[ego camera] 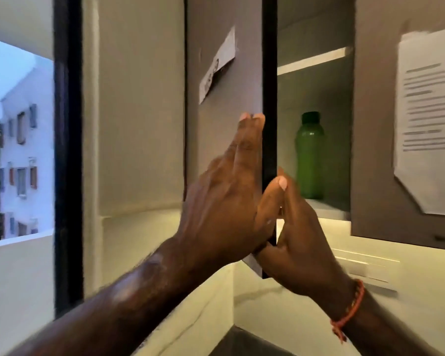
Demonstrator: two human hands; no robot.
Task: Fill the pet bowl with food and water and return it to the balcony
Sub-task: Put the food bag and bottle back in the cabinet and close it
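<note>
The pet bowl is not in view, so where it sits cannot be told from here; nor is any food to be seen. What is in view is a wall cupboard with its left door (224,104) swung partly open, edge toward the camera. The left hand (224,201) lies flat against the door's outer face, fingers straight and together, thumb wrapped over the dark edge. The right hand (296,227) is on the inner side of that same edge, fingers fairly straight and holding nothing else; whether it grips the door or merely steadies it is hard to tell through the blur. An orange cord bracelet (348,308) circles the right wrist.

Inside the cupboard, a green bottle (309,158) stands upright on the lower shelf (326,209), well back from the hands. The neighbouring door (375,124) carries a printed sheet (429,119); a smaller slip of paper (217,65) is stuck to the door being handled. To the left, a dark frame (67,150) borders the open air and a white building beyond.

This looks like the fetching stage, a search for supplies. Next, the door likely needs swinging wider so one hand can reach in.
</note>
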